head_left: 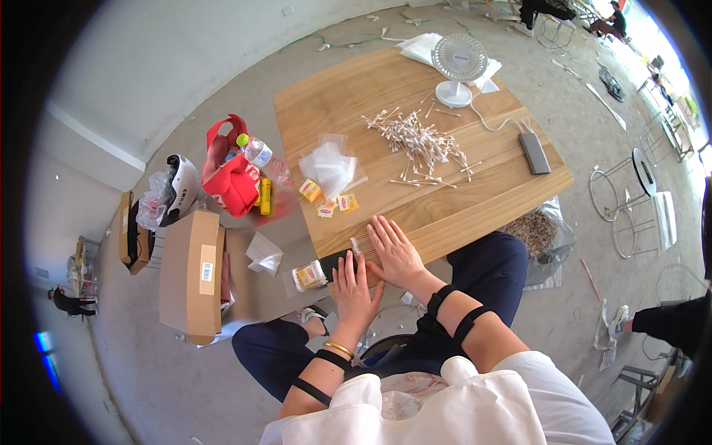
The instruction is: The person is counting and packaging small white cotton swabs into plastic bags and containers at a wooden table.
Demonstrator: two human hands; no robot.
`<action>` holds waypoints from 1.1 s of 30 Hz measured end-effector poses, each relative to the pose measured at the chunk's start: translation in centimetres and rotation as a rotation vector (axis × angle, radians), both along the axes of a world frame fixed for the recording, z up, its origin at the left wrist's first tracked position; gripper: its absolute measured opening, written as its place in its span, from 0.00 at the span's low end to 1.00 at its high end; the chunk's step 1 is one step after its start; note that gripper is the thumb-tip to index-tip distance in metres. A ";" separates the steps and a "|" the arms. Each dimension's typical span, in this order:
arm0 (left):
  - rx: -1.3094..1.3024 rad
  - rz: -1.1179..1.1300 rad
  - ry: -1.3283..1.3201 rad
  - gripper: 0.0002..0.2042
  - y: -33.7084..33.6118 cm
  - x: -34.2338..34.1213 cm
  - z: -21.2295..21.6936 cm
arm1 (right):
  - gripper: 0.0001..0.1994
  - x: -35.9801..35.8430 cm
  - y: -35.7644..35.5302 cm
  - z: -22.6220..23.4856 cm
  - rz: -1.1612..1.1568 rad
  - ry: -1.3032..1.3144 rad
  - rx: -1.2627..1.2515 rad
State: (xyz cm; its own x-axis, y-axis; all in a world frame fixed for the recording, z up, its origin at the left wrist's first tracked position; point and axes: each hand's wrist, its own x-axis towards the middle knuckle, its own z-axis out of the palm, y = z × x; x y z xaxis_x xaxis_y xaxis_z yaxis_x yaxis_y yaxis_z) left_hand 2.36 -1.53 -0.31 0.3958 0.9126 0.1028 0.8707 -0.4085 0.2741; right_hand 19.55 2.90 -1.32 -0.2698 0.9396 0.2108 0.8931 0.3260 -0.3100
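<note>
At the table's near edge, my right hand (397, 256) lies with its fingers stretched out over a row of cotton swabs (362, 246). Just left of it, my left hand (354, 293) rests with extended fingers against the lower end of that row and a dark flat piece (336, 264). Both hands are open, and they partly cover the row. A clear packet of cotton swabs (308, 276) with a yellow-and-white label sits left of my left hand. Farther away spreads a loose heap of cotton swabs (423, 141) on the wooden table (341, 89).
Clear plastic bags (330, 169) and small yellow labels (326, 208) lie at the table's left side. A white fan (460, 59) and a grey power bank (534, 153) stand farther right. Left are a red bag (233, 185), a bottle (257, 152) and a cardboard box (189, 274).
</note>
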 end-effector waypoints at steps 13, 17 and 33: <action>0.001 -0.006 0.013 0.37 0.8 -0.6 0.1 | 0.43 0.0 0.0 -0.1 0.009 -0.022 -0.012; -0.007 0.019 -0.025 0.37 1.2 -0.5 -0.1 | 0.43 -0.1 0.0 0.0 0.012 -0.042 -0.007; -0.015 0.050 -0.071 0.37 2.4 -0.4 -0.2 | 0.42 0.0 0.0 0.3 0.020 -0.044 -0.040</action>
State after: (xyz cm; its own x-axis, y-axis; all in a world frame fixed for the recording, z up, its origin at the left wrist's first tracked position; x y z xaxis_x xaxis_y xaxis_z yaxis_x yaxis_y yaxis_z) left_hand 1.97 0.83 -0.54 0.3421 0.9326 0.1149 0.8679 -0.3605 0.3417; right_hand 19.50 2.91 -1.03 -0.2966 0.9413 0.1611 0.8996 0.3320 -0.2837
